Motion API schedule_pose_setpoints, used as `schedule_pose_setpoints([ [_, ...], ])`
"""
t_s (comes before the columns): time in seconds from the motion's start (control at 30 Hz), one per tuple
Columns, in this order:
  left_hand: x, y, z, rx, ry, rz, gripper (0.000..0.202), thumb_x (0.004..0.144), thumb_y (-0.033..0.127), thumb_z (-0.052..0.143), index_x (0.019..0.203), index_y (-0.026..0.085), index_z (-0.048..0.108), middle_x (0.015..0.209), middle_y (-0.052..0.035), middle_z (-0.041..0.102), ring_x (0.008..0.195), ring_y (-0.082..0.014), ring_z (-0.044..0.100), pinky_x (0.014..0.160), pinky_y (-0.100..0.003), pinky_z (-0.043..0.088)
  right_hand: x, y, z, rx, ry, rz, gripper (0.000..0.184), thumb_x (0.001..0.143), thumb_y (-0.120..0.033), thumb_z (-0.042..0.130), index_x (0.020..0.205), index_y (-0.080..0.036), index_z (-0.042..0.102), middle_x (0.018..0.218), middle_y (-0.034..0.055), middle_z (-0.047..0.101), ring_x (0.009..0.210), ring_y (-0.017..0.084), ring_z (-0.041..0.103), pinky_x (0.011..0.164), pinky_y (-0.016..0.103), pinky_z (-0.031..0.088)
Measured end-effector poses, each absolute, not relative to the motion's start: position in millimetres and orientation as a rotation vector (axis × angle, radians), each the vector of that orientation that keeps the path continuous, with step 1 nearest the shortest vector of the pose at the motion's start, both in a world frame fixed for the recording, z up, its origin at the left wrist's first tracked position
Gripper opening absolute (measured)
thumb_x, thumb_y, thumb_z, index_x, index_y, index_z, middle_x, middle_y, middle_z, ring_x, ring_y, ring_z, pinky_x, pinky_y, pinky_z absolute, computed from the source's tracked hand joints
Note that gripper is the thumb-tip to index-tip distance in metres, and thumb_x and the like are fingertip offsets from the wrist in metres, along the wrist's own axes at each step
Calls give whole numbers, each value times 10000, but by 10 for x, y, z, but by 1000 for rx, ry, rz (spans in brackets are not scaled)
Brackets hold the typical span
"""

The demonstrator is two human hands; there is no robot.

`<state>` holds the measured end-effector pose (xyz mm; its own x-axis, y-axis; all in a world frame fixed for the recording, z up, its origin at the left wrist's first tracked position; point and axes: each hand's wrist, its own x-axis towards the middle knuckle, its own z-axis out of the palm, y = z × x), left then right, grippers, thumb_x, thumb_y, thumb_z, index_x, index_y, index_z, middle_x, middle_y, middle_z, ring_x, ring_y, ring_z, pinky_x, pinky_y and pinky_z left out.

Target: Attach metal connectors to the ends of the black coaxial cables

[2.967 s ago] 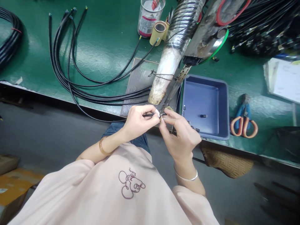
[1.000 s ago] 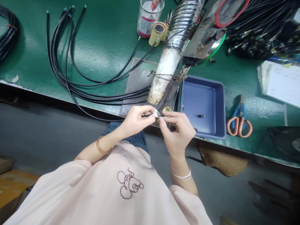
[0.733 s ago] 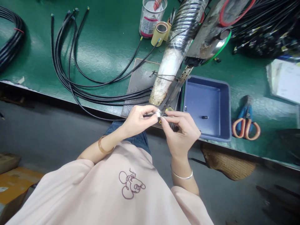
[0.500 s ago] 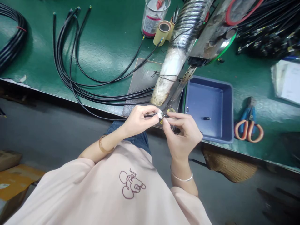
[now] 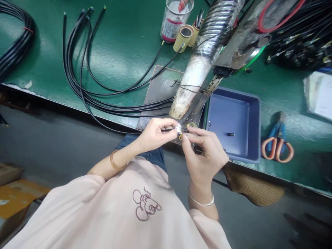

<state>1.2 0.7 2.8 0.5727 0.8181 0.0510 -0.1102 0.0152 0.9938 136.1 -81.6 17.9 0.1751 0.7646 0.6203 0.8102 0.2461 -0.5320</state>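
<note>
My left hand [image 5: 153,135] pinches a black cable [image 5: 169,130] between thumb and fingers, near the cable's end. White material, perhaps tape or a finger cover, shows at those fingertips. Close on the right, my right hand [image 5: 207,152] is closed in a pinch at the cable's end, its thumb and forefinger round a small dark piece that is mostly hidden. Both hands meet at the bench edge, just below the tip of a foil-wrapped hose [image 5: 190,74] and a slanted metal rod [image 5: 204,97]. More black cables [image 5: 69,45] curve over the bench to the left.
A blue tray [image 5: 255,131] with a small black piece [image 5: 230,134] stands right of the hands. Beyond it lie orange-handled cutters [image 5: 278,148] and papers [image 5: 321,93]. A clear tub [image 5: 171,26] and yellow cups [image 5: 183,39] stand behind. A coiled cable bundle [image 5: 18,38] lies far left.
The view has shifted slightly, so the bench things sit a little farther right and lower. My right hand has moved slightly down and right, with its pinch kept; the left keeps its hold.
</note>
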Motion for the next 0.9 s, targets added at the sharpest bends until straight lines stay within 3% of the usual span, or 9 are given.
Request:
schedule_pose_setpoints([
  [0.43,-51,9,32,1402,697,615,110,756,221,537,710,135,589,588,60,375,563,-64,291,538,-205,252,1440,-903,69,-1504,-1664,3,138,883,-113,695,833,-217,620,946,28,766,884,166,757,747,275,612],
  [0.53,-71,-43,57,1471,716,637,100,751,201,523,709,141,591,590,62,354,569,-68,276,545,-212,246,1487,-982,16,-1558,-1447,30,53,934,-167,645,950,-214,666,859,6,758,685,135,736,561,224,553],
  [0.67,-95,-105,78,1584,744,685,100,759,169,517,716,143,603,594,64,330,570,-70,255,545,-217,236,1506,-1031,15,-1560,-1312,-140,122,945,-240,644,1047,-211,704,596,-63,618,415,82,566,430,208,428],
  [0.77,-102,-118,61,1620,767,723,106,767,164,514,703,143,596,584,69,310,566,-69,252,546,-211,242,1474,-1021,33,-1404,-1252,-139,202,955,-207,620,1156,-218,634,697,-53,688,466,106,644,434,208,475],
  [0.9,-93,-126,32,1674,757,759,115,779,145,521,704,139,608,571,73,330,556,-65,266,540,-198,263,1450,-1006,14,-1541,-1356,-27,138,926,-143,658,1041,-217,637,880,-8,781,665,137,760,589,214,591],
])
